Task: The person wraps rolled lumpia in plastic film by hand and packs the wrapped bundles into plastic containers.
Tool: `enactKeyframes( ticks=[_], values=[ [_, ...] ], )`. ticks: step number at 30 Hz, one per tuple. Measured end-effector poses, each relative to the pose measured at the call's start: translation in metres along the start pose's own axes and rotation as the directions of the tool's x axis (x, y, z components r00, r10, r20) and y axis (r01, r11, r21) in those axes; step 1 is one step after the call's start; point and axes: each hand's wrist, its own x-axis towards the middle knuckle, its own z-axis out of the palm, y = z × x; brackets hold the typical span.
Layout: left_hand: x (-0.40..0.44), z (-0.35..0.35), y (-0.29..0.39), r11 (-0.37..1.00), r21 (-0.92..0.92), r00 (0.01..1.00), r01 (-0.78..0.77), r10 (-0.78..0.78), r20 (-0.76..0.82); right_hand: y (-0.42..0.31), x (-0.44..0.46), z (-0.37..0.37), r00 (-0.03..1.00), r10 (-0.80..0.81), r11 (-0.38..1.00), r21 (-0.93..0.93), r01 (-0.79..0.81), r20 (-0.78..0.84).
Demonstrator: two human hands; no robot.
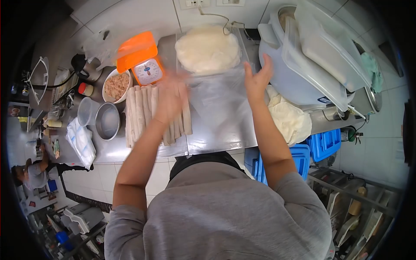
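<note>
My left hand (172, 100) is smeared by motion above a row of long pale rolls (141, 110), so its fingers cannot be read. My right hand (258, 81) is raised on the other side, thumb and fingers apart, with nothing visible in it. Between the hands, a blurred clear plastic sheet (216, 97) lies over the steel table; whether the left hand touches it I cannot tell. Just beyond is a pile of thin round pale wrappers (208, 50) on a clear sheet. A white bowl of minced filling (117, 86) stands left of the rolls.
An orange kitchen scale (147, 69) stands behind the rolls. At left are a metal bowl (108, 121), a clear plastic tub (88, 111) and white plastic bags (81, 141). Large plastic containers (299, 65) and a cream cloth (288, 117) occupy the right. Another person (34, 173) is far left.
</note>
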Motion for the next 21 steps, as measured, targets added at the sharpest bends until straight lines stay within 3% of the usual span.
enactKeyframes(
  ticks=[1,2,3,5,8,10,11,13,14,17,20,21],
  values=[
    [-0.02,0.021,0.025,0.99,-0.107,0.98,-0.091,0.108,0.166,-0.011,-0.005,-0.009,0.992,-0.075,0.996,-0.063,0.068,-0.104],
    [-0.035,0.039,0.043,0.983,-0.184,0.946,-0.023,0.081,0.313,-0.011,-0.026,-0.018,0.992,-0.089,0.996,0.004,0.089,0.087],
    [-0.051,0.056,0.055,0.989,-0.137,0.938,-0.06,0.102,0.331,-0.009,-0.055,-0.026,0.954,-0.116,0.992,0.082,0.097,0.275],
    [-0.065,0.071,0.064,0.995,-0.04,0.91,-0.087,0.096,0.402,-0.016,-0.107,-0.041,0.709,-0.159,0.986,0.08,0.144,0.687],
    [-0.073,0.075,0.079,0.994,0.018,0.874,-0.11,0.088,0.479,-0.008,-0.145,-0.048,0.701,0.039,0.998,-0.062,0.007,0.712],
    [-0.081,0.071,0.101,0.986,-0.021,0.884,-0.166,0.159,0.44,-0.007,-0.135,-0.042,0.735,0.043,0.998,-0.065,0.001,0.676],
    [-0.082,0.07,0.108,0.985,-0.094,0.847,-0.147,0.174,0.502,-0.006,-0.127,-0.04,0.753,0.054,0.997,-0.076,-0.006,0.655],
    [-0.084,0.069,0.121,0.965,-0.242,0.754,-0.098,0.231,0.615,-0.015,-0.108,-0.038,0.691,-0.006,1.0,-0.016,0.026,0.722],
    [-0.084,0.071,0.123,0.957,-0.276,0.753,-0.09,0.247,0.61,-0.018,-0.1,-0.033,0.657,-0.038,0.999,0.015,0.041,0.753],
    [-0.084,0.078,0.122,0.936,-0.348,0.751,-0.05,0.265,0.605,-0.009,-0.078,-0.002,0.198,0.173,0.982,-0.183,0.038,0.965],
    [-0.082,0.077,0.124,0.928,-0.371,0.745,0.022,0.232,0.625,-0.02,-0.056,0.021,0.687,0.128,0.978,0.024,-0.208,0.716],
    [-0.08,0.072,0.126,0.921,-0.386,0.741,0.047,0.227,0.632,-0.021,-0.054,0.033,0.746,0.106,0.984,0.039,-0.174,0.657]
  ],
)
